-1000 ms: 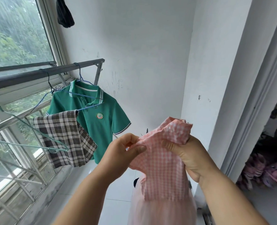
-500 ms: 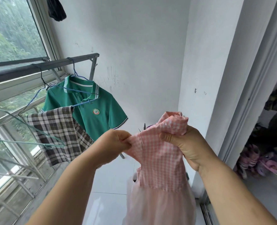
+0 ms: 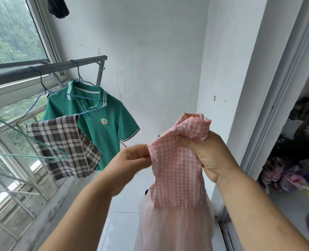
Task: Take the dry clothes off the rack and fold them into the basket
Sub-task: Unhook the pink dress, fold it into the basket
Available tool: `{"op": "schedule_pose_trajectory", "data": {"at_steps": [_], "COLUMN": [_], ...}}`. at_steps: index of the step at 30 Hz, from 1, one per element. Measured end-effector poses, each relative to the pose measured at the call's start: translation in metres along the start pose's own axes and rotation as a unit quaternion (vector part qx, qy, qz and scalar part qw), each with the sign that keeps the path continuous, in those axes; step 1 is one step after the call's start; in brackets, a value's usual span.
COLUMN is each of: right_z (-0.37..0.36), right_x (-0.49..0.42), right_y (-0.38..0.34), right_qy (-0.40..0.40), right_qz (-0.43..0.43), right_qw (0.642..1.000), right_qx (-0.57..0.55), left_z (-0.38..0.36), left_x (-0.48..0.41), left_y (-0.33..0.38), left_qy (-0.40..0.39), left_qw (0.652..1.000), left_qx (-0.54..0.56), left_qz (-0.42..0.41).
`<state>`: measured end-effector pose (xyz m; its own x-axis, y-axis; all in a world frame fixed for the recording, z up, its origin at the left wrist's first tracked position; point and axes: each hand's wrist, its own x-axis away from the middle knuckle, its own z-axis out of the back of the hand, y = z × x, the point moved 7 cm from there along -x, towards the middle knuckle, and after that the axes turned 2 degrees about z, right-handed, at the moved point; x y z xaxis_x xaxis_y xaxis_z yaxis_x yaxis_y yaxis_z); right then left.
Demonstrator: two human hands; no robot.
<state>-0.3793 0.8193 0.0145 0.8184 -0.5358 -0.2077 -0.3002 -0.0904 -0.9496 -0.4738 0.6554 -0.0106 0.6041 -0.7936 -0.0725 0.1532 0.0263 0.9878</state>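
Observation:
A pink gingham dress (image 3: pixel 175 174) with a sheer pink skirt hangs in front of me, held up in the air. My left hand (image 3: pixel 130 160) pinches its left shoulder edge. My right hand (image 3: pixel 206 153) is clenched on the bunched top of the bodice. To the left, the grey rack bar (image 3: pixel 46 68) by the window carries a green polo shirt (image 3: pixel 104 124) on a blue hanger and a brown plaid garment (image 3: pixel 63 145) on a teal hanger. No basket is in view.
White walls close the balcony ahead and to the right. Window bars (image 3: pixel 10 187) run along the left. A dark cloth (image 3: pixel 58 6) hangs high up at the window frame. Past the sliding door track at right lie piled shoes and clutter (image 3: pixel 291 174). White floor tiles lie below.
My left hand has shifted its pinch outward along the dress's shoulder edge, spreading the bodice wider. My right hand keeps its grip. My head view has drifted slightly.

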Motion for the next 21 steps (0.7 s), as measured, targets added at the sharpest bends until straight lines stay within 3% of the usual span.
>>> {"op": "schedule_pose_trajectory", "data": {"at_steps": [3, 7, 9, 11, 14, 17, 21], "right_z": [0.001, 0.001, 0.007, 0.013, 0.026, 0.047, 0.056], "right_x": [0.0, 0.0, -0.001, 0.002, 0.022, 0.036, 0.041], "right_y": [0.003, 0.009, 0.012, 0.016, 0.05, 0.084, 0.102], "right_qy": [0.003, -0.008, -0.022, -0.089, -0.188, -0.134, -0.092], "right_qz": [0.006, 0.012, 0.014, 0.006, -0.064, -0.115, -0.131], "right_qw": [1.0, 1.0, 1.0, 0.996, 0.975, 0.967, 0.974], "right_qx": [0.009, 0.011, 0.004, 0.001, 0.102, 0.181, 0.16], "left_z": [-0.015, -0.018, -0.022, -0.024, -0.025, -0.028, -0.036], "left_x": [0.004, -0.006, -0.009, -0.01, -0.012, -0.015, -0.019], "left_y": [-0.006, -0.016, -0.02, -0.025, -0.036, -0.047, -0.061], "left_qy": [-0.069, 0.063, 0.074, 0.073, 0.076, 0.065, 0.026], "left_qw": [0.997, 0.998, 0.996, 0.995, 0.995, 0.994, 0.994], "left_qx": [0.038, 0.017, 0.036, 0.044, 0.042, 0.039, 0.035], "left_qz": [0.0, 0.021, 0.031, 0.042, 0.053, 0.073, 0.096]}}
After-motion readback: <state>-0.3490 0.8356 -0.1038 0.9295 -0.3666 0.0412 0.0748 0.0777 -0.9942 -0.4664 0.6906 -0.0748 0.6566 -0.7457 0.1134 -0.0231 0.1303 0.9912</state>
